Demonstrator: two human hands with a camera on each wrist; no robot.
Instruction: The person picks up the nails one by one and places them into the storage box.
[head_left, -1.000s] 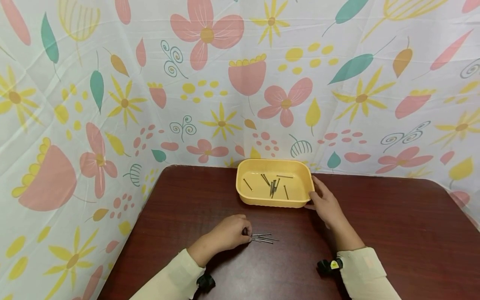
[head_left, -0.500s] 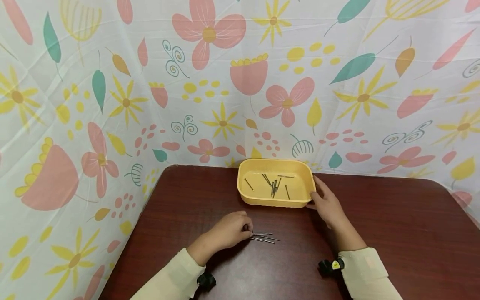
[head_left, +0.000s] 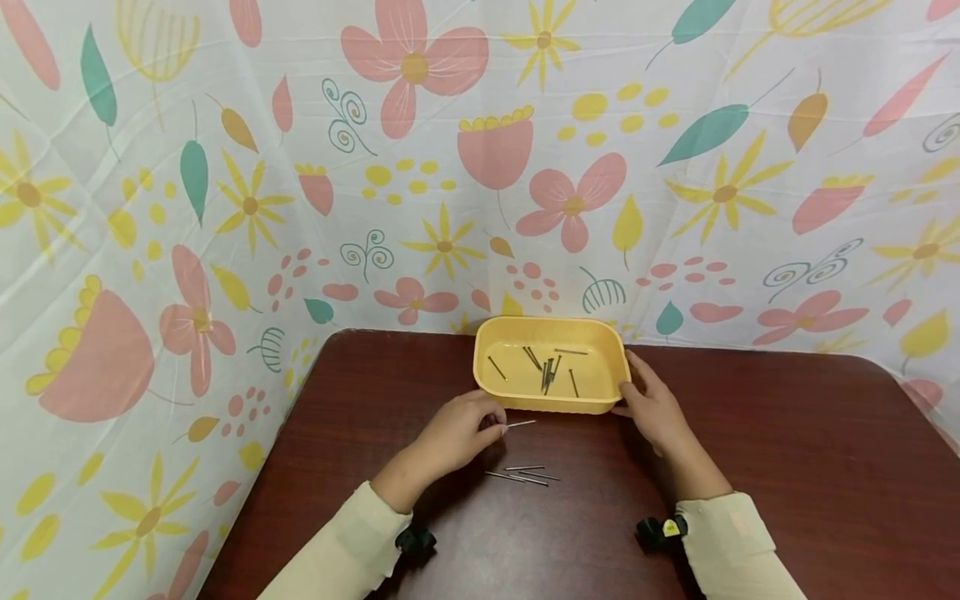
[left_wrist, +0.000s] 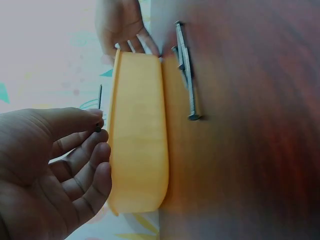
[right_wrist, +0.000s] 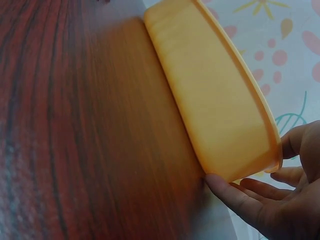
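My left hand (head_left: 453, 432) pinches a nail (head_left: 522, 423) between thumb and fingertips, just in front of the yellow plastic tray (head_left: 551, 406). In the left wrist view the held nail (left_wrist: 100, 97) points up beside the tray's wall, its head at the fingertips. My right hand (head_left: 658, 412) holds the tray's right end; in the right wrist view its fingers (right_wrist: 240, 200) touch the end wall and bottom corner. Several loose nails (head_left: 550, 375) lie inside the tray. Another small group of nails (head_left: 525, 477) lies on the table, nearer than the tray.
The dark red-brown wooden table (head_left: 787, 433) carries everything. Behind it and along its left side hangs a white cloth (head_left: 420, 192) printed with flowers and leaves. The tray stands close to the back edge.
My left hand has lifted one nail from the group on the table and moved it away from me, up to the tray's front. My right hand and the tray stay in place.
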